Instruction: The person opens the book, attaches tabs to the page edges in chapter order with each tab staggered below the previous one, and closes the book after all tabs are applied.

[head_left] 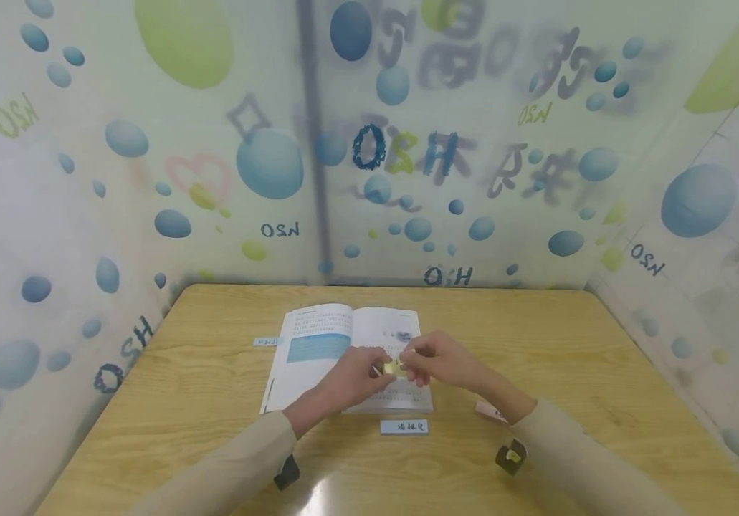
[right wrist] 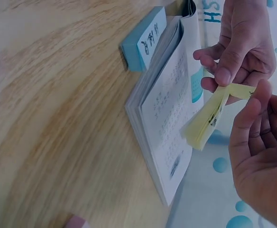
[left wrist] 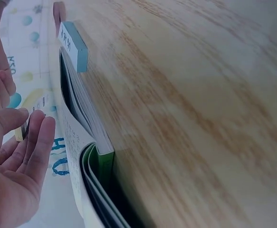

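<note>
Over the right page of the open book, both hands meet at a small yellow sticky note pad. My left hand pinches the pad at one end, its thumb on top in the right wrist view. A top sheet bends away from the pad, and the fingers of my right hand pinch its far end. Dark handwriting marks the pad's edge. In the left wrist view my left hand hides most of the pad, with a little yellow showing past the thumb.
A light-blue block with handwriting lies at the book's near edge. Another light-blue piece touches its left side. A pink block lies under the right forearm. Patterned walls enclose the wooden table.
</note>
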`<action>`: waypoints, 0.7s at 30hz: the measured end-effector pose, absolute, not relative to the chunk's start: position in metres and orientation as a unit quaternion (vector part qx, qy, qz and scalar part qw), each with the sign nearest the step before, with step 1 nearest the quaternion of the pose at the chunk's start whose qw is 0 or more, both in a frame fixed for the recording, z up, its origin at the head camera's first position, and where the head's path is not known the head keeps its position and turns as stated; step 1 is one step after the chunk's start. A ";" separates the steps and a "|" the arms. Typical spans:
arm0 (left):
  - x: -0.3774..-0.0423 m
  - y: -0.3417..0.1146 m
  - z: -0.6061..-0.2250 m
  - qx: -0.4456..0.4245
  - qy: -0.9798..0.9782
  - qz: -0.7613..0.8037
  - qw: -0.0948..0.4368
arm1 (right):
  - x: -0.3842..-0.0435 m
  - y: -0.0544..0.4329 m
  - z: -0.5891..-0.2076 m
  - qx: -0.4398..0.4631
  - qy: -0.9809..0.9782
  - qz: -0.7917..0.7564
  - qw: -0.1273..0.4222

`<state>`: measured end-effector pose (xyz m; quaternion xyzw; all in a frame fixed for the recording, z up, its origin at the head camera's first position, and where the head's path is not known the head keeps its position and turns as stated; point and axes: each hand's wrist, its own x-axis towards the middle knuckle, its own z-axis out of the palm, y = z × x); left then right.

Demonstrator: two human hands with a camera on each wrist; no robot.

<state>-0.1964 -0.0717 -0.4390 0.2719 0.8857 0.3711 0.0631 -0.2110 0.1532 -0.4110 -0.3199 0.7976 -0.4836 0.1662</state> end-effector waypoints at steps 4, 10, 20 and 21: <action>-0.198 -0.070 -0.437 0.269 0.888 0.368 0.067 | -0.211 0.151 -0.405 -0.326 0.801 -0.474 0.164; -0.200 -0.068 -0.434 0.274 0.891 0.358 0.061 | -0.212 0.155 -0.397 -0.336 0.806 -0.461 0.158; -0.196 -0.068 -0.433 0.252 0.897 0.355 0.084 | -0.225 0.191 -0.386 -0.276 0.816 -0.489 0.134; -0.196 -0.068 -0.433 0.252 0.896 0.356 0.087 | -0.228 0.196 -0.388 -0.263 0.819 -0.493 0.131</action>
